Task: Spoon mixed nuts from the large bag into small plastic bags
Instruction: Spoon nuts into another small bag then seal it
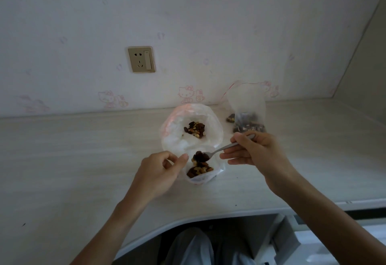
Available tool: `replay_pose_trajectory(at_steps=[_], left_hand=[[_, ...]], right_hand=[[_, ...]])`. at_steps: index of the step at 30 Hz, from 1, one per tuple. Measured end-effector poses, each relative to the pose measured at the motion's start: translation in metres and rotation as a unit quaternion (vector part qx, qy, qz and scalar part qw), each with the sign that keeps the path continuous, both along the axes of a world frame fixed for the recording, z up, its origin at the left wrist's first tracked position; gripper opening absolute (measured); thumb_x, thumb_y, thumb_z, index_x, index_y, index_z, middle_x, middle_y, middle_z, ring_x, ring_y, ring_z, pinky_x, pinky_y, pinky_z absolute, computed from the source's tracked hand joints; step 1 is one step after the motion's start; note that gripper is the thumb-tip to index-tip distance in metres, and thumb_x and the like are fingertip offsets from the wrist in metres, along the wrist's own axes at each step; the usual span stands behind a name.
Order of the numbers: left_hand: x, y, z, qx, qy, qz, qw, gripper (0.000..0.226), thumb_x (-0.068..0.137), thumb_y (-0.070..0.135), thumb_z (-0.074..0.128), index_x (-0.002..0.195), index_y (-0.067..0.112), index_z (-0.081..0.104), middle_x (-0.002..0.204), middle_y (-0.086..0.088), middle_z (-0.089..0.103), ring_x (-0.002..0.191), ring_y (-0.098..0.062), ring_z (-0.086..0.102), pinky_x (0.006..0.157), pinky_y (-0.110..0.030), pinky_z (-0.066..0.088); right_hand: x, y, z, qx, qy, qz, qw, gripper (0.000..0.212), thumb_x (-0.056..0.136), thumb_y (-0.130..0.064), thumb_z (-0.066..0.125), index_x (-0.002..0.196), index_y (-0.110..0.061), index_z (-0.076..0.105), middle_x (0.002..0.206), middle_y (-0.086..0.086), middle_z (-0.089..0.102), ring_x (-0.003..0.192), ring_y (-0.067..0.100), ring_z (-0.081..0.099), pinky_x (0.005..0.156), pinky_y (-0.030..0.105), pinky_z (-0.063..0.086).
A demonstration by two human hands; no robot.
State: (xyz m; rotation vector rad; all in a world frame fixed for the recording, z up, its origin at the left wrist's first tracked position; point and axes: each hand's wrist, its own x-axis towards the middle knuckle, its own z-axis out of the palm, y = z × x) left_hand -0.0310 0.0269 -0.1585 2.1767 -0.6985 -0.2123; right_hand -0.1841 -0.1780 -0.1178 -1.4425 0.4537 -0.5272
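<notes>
1. My left hand (165,165) pinches the small bag (201,173) open at its left rim; my right hand (253,150) holds the spoon (217,151), loaded, right over the opening.
2. Tip slowly, keep the mouth wide so nothing bounces onto the desk (83,160).
3. Nuts look dark and tan. The big bag (192,131) sits just beyond, nearly empty.

- Left of the large bag (191,128), the worktop (73,160) lies bare out to the frame's edge: wide room for a hand.
- Just in front of the large bag, the small bag (201,173), the left hand (160,169) and the spoon (221,150) crowd the space.
- Right of the large bag, a filled bag (247,114) stands upright; a bare gap lies between them.
- Behind the large bag, the wall (188,35) stands near.
</notes>
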Motion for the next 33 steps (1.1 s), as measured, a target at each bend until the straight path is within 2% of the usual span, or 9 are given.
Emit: replay_pose_trajectory(at_steps=[3, 5, 8, 11, 16, 20, 24, 27, 33], left_hand=[[-0.003, -0.003, 0.004, -0.016, -0.008, -0.011, 1.0, 0.027, 0.095, 0.046, 0.067, 0.077, 0.026, 0.071, 0.069, 0.005, 0.074, 0.062, -0.01, 0.07, 0.071, -0.036, 0.059], [-0.003, -0.003, 0.007, -0.025, 0.003, -0.028, 0.999, 0.025, 0.097, 0.041, 0.067, 0.078, 0.024, 0.071, 0.068, 0.003, 0.074, 0.06, -0.011, 0.07, 0.067, -0.032, 0.056], [-0.001, -0.003, 0.012, -0.041, 0.032, -0.044, 0.998, 0.023, 0.098, 0.038, 0.068, 0.084, 0.02, 0.071, 0.068, 0.005, 0.073, 0.056, -0.009, 0.069, 0.059, -0.023, 0.049], [-0.001, -0.004, 0.013, -0.055, 0.046, -0.044, 0.996, 0.021, 0.098, 0.035, 0.068, 0.087, 0.017, 0.07, 0.068, 0.003, 0.072, 0.056, -0.01, 0.067, 0.058, -0.025, 0.048], [0.0, -0.002, 0.018, -0.078, 0.047, -0.036, 0.995, 0.018, 0.097, 0.03, 0.07, 0.087, 0.015, 0.071, 0.066, 0.001, 0.07, 0.054, -0.01, 0.064, 0.056, -0.026, 0.05], [0.003, -0.002, 0.021, -0.085, 0.033, -0.03, 0.995, 0.017, 0.096, 0.028, 0.072, 0.085, 0.015, 0.071, 0.062, 0.001, 0.069, 0.051, -0.009, 0.061, 0.052, -0.025, 0.05], [0.004, -0.004, 0.02, -0.067, 0.005, -0.035, 0.997, 0.015, 0.095, 0.032, 0.073, 0.085, 0.02, 0.07, 0.065, -0.004, 0.072, 0.053, -0.01, 0.065, 0.06, -0.033, 0.055], [0.004, -0.003, 0.018, -0.042, 0.002, -0.042, 0.998, 0.02, 0.094, 0.043, 0.072, 0.086, 0.025, 0.07, 0.067, -0.003, 0.073, 0.058, -0.014, 0.069, 0.066, -0.039, 0.058], [0.012, 0.005, 0.017, -0.046, -0.003, -0.014, 0.999, 0.03, 0.087, 0.06, 0.069, 0.083, 0.031, 0.071, 0.07, 0.002, 0.071, 0.058, -0.008, 0.065, 0.062, -0.03, 0.055]], right_hand=[[-0.002, 0.011, -0.005, -0.209, -0.016, 0.028, 0.977, 0.018, 0.103, -0.021, 0.058, 0.099, -0.01, 0.073, 0.087, 0.003, 0.08, 0.084, 0.015, 0.078, 0.073, 0.026, 0.063], [-0.005, 0.016, -0.006, -0.385, -0.021, 0.069, 0.92, 0.019, 0.102, -0.028, 0.059, 0.104, -0.017, 0.075, 0.092, -0.01, 0.079, 0.087, 0.002, 0.074, 0.074, 0.016, 0.056], [-0.01, 0.021, -0.006, -0.531, -0.045, 0.128, 0.837, 0.024, 0.106, -0.03, 0.055, 0.109, -0.016, 0.074, 0.099, -0.01, 0.076, 0.089, 0.007, 0.07, 0.082, 0.021, 0.054], [-0.014, 0.023, -0.002, -0.61, -0.068, 0.117, 0.781, 0.032, 0.105, -0.029, 0.049, 0.107, -0.01, 0.074, 0.1, -0.002, 0.077, 0.094, 0.021, 0.071, 0.104, 0.005, 0.037], [-0.017, 0.025, -0.002, -0.646, -0.046, 0.116, 0.753, 0.039, 0.106, -0.032, 0.042, 0.108, -0.009, 0.074, 0.092, -0.002, 0.077, 0.094, 0.025, 0.074, 0.103, 0.017, 0.043], [-0.014, 0.023, 0.001, -0.656, -0.042, 0.11, 0.746, 0.04, 0.107, -0.031, 0.04, 0.105, -0.009, 0.073, 0.09, -0.001, 0.077, 0.089, 0.026, 0.075, 0.108, 0.0, 0.023], [-0.007, 0.019, -0.001, -0.6, -0.036, 0.096, 0.793, 0.031, 0.108, -0.033, 0.043, 0.107, -0.016, 0.068, 0.098, -0.005, 0.073, 0.076, 0.009, 0.07, 0.08, 0.011, 0.051], [-0.003, 0.015, -0.003, -0.478, -0.036, 0.069, 0.875, 0.022, 0.106, -0.035, 0.045, 0.102, -0.022, 0.063, 0.099, -0.009, 0.077, 0.066, 0.006, 0.073, 0.054, 0.014, 0.049], [0.004, 0.001, -0.003, -0.151, -0.044, -0.023, 0.987, 0.029, 0.107, -0.027, 0.049, 0.097, -0.008, 0.068, 0.085, 0.006, 0.079, 0.069, 0.028, 0.077, 0.084, 0.024, 0.052]])
